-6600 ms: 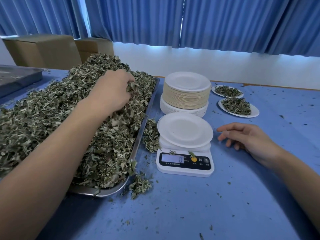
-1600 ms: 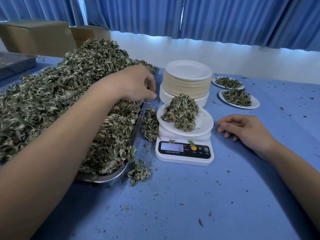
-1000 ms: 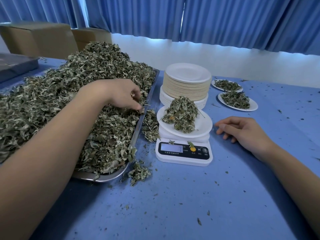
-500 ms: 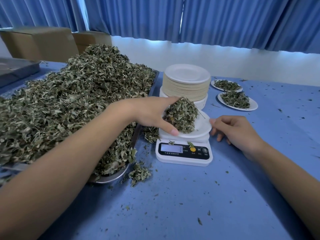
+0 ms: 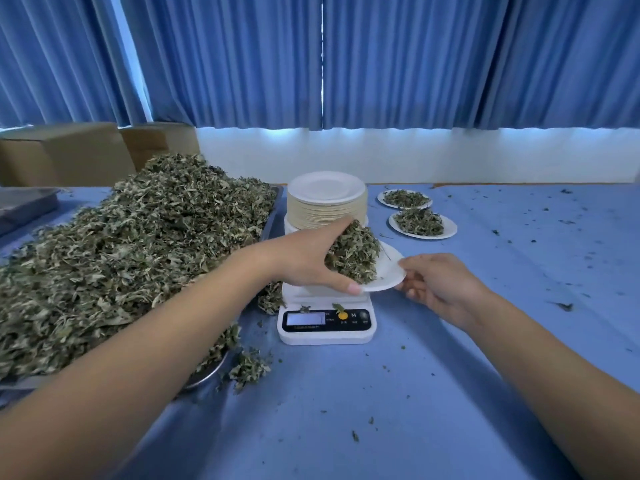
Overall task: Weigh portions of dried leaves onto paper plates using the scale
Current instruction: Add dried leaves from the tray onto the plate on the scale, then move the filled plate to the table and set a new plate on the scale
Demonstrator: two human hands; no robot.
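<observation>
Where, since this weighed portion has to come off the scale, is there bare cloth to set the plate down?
Bare blue cloth lies right of the two filled plates, crumb-specked only, and nearer the person in front of the scale. Crowded: spilled leaves fill the strip between leaf tray and scale; the plate stack stands right behind it.
</observation>
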